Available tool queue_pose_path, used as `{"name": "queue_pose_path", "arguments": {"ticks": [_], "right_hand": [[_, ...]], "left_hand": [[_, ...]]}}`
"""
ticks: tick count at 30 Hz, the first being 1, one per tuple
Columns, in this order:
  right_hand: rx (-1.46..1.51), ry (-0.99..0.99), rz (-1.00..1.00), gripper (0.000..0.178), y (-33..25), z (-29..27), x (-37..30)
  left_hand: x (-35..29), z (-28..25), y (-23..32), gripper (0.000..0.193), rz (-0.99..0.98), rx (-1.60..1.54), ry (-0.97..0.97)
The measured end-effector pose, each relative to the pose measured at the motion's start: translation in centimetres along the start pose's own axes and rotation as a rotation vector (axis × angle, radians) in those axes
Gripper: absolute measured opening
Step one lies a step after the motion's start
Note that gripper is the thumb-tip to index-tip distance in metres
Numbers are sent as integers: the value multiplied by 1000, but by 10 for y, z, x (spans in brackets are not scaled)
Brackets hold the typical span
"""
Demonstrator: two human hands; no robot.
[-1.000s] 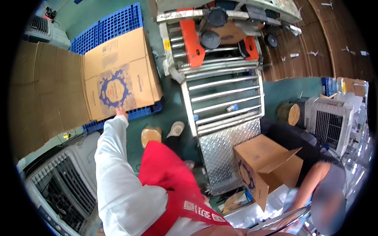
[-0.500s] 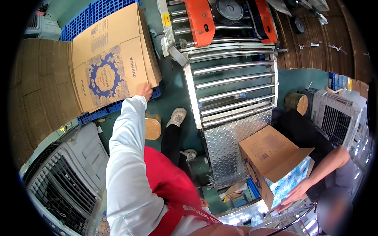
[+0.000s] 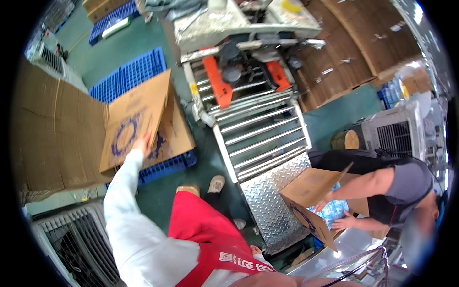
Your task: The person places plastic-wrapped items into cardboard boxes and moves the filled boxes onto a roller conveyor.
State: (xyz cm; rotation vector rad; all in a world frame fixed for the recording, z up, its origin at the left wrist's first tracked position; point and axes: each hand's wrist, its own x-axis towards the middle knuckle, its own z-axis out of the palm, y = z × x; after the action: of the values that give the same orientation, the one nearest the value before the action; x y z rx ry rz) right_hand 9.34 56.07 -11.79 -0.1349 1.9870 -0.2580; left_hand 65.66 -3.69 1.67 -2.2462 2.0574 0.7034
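Observation:
My left hand (image 3: 142, 143) is closed on the near right edge of a flattened cardboard carton (image 3: 136, 115) with a blue printed pattern. The carton tilts up off another flattened carton (image 3: 176, 134), which lies on a blue plastic pallet (image 3: 167, 165). Beside my red apron (image 3: 205, 217), only a small part of my right hand (image 3: 256, 249) shows, and its fingers are too hidden to read.
A brown cardboard wall (image 3: 57, 129) stands left of the pallet. At centre is a roller conveyor (image 3: 263, 126) ending in a diamond-plate ramp (image 3: 272, 205). On the right a co-worker's hands (image 3: 343, 221) reach into an open carton (image 3: 306, 184) of blue-white packs. An air cooler (image 3: 81, 244) stands lower left.
My left hand has taken hold of the top flattened carton and raised it leftward, showing the one beneath. The view has shifted. The co-worker's hands have moved into the open carton.

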Motion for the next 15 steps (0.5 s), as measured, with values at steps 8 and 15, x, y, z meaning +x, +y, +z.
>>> {"name": "queue_pose_path", "arguments": {"ticks": [8,15], "right_hand": [[23,255,-794,51,-171,-27,-35],[-544,847,-1480,88,-226,-218,-298]], "left_hand": [[-267,-230,221,39,776,-147,1118],[-313,-241,302,69,1001,-936,703]]}}
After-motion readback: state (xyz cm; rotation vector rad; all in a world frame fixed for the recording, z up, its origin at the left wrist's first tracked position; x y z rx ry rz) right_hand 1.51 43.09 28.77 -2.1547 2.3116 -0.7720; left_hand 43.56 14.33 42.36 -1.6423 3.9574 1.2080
